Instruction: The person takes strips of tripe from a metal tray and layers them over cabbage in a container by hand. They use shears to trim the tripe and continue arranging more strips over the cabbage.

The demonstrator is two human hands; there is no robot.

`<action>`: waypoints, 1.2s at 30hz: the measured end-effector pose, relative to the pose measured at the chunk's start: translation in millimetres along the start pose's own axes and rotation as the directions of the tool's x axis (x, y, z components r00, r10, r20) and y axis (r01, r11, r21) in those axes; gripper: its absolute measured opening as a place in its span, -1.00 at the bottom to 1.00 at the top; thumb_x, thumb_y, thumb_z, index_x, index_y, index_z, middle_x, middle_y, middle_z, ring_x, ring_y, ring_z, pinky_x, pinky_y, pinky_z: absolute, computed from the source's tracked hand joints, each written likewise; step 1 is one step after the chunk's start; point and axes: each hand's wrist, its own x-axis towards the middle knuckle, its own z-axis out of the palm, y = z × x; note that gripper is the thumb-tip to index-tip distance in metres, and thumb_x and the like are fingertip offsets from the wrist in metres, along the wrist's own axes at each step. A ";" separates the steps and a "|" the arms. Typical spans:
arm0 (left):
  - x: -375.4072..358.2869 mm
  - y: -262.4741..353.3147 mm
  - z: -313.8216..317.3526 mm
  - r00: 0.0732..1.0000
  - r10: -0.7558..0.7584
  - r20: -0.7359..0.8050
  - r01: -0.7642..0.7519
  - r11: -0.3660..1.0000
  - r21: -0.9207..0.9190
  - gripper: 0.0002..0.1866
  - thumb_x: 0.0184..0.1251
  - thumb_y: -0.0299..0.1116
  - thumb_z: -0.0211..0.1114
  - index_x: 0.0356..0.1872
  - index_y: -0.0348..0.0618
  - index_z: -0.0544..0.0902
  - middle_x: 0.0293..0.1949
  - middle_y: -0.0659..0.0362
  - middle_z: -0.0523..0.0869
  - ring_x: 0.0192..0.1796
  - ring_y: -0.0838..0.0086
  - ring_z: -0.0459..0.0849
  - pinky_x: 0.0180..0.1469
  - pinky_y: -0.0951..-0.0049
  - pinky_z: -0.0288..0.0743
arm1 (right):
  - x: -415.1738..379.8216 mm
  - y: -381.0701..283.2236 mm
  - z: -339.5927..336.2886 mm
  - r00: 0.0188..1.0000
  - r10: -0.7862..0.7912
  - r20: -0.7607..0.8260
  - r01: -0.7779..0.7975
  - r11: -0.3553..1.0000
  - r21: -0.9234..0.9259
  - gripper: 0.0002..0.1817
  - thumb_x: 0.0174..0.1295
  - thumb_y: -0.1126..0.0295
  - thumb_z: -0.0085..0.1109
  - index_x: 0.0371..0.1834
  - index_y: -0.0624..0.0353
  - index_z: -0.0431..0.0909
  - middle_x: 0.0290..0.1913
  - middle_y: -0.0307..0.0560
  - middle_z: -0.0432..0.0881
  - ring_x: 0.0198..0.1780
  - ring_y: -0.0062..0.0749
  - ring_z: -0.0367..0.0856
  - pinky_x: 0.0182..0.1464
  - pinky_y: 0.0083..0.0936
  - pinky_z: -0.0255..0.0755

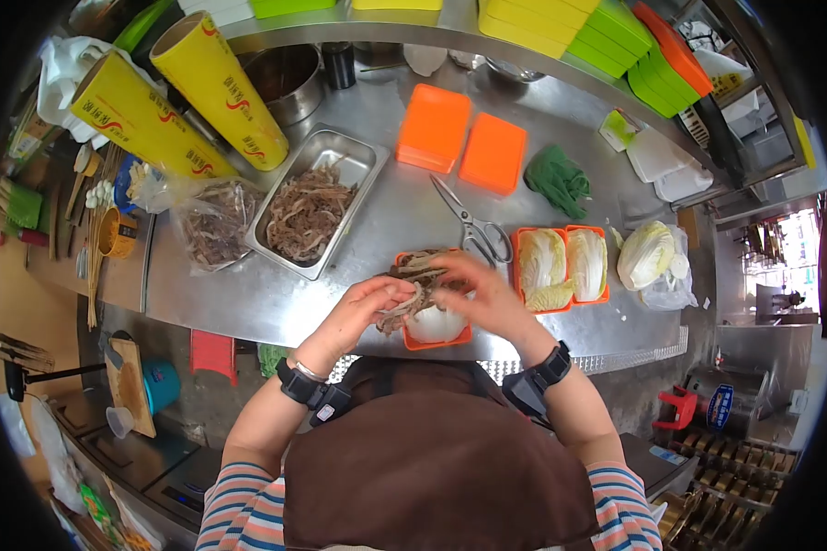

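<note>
Brown, frilly strips that look like tripe hang between my two hands over a small orange tray. A smooth white thing lies in that tray, partly covered by the strips. My left hand pinches strips at the tray's left side. Slightly blurred, my right hand curls its fingers over the strips from the right. More of the same strips fill a steel pan to the upper left. Beside it sits a clear plastic bag with similar brown pieces.
Scissors lie just beyond my right hand. Two orange trays of cut cabbage stand to the right, near a larger cabbage. Orange trays and a green cloth lie farther back. Yellow film rolls lean at the left.
</note>
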 end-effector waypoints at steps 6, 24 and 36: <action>4.5 -19.2 10.6 0.956 0.069 0.284 -0.122 0.977 0.174 -0.80 0.42 -0.52 0.21 0.02 -0.23 0.62 -0.07 0.26 0.69 -0.04 0.61 0.63 0.08 0.53 0.51 | -34.9 20.0 11.5 0.946 0.271 0.177 -0.313 0.903 0.293 -0.83 0.28 0.46 0.30 -0.12 0.24 0.58 -0.26 -0.29 0.63 -0.25 -0.69 0.56 -0.20 -0.66 0.47; 38.9 -33.7 26.5 0.830 0.544 -0.121 -0.291 0.609 0.738 -0.88 0.14 -0.59 0.39 -0.32 -0.18 0.66 -0.29 0.18 0.67 -0.32 0.50 0.67 -0.27 0.55 0.55 | -12.4 55.7 -5.7 0.968 -0.064 -0.242 -0.034 0.925 -0.379 -0.88 0.10 0.45 0.36 -0.31 0.17 0.65 -0.32 -0.08 0.65 -0.31 -0.20 0.64 -0.27 -0.42 0.50; 28.7 -27.9 22.5 0.791 0.611 -0.028 -0.275 0.397 0.875 -0.83 0.14 -0.48 0.38 -0.23 -0.15 0.66 -0.29 0.10 0.67 -0.26 0.18 0.69 -0.21 0.29 0.58 | -13.4 73.8 3.2 0.957 -0.112 -0.268 0.025 0.951 -0.307 -0.81 0.04 0.50 0.42 -0.26 0.16 0.67 -0.18 -0.14 0.56 -0.48 -0.52 0.49 -0.41 -0.55 0.41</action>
